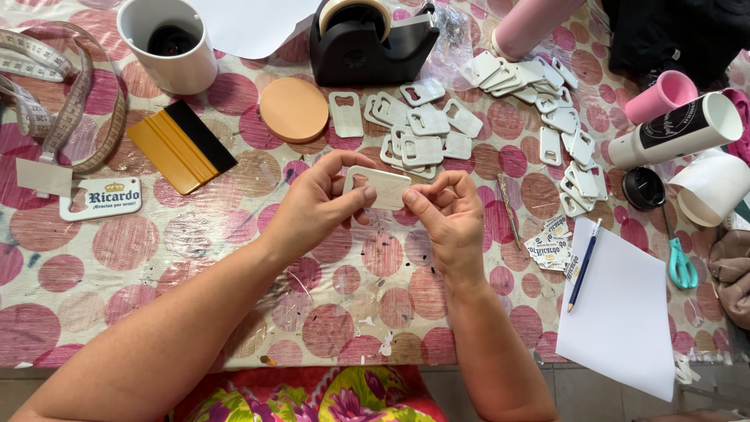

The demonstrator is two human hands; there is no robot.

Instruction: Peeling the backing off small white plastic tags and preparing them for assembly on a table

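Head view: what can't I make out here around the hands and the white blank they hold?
- White bottle-opener blank: its right end is hidden by the right hand, its left edge by the left hand.
- What the right fingertips pinch: too small to tell.
- Tape dispenser: top cut off by the frame edge.
- White mug: dark contents unclear.

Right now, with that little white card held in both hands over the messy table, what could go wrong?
The white card is pinched only at its ends by the left hand and right hand; it might slip. Dropped among the white blanks, it could get mixed up. An elbow might nudge the paper sheet overhanging the table edge.
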